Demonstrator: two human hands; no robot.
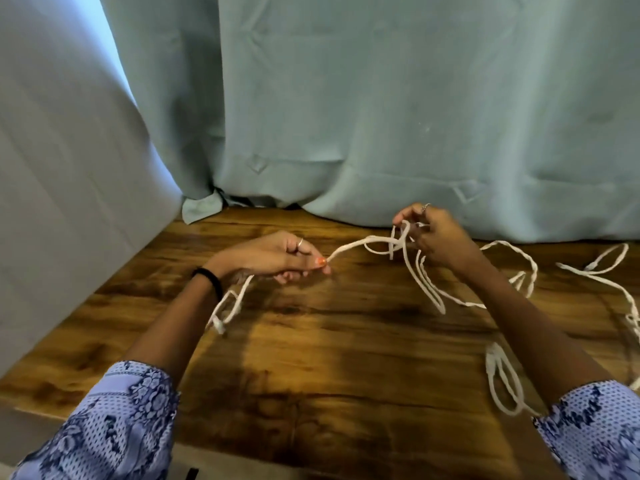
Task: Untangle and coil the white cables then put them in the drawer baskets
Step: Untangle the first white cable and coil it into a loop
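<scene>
A tangle of white cables (426, 282) lies across the right half of the wooden table (329, 358). My left hand (277, 258) pinches one strand between thumb and fingers; a short loop with a connector end hangs below its wrist. That strand runs right to a knot (398, 242) which my right hand (436, 240) grips with its fingertips. More loose loops of white cable (502, 382) lie at the near right, and others trail off the right edge. No drawer baskets are in view.
A pale teal curtain (381, 116) hangs along the far edge of the table. A grey fabric panel (62, 202) closes off the left side. The near table edge runs along the bottom, under my patterned blue sleeves.
</scene>
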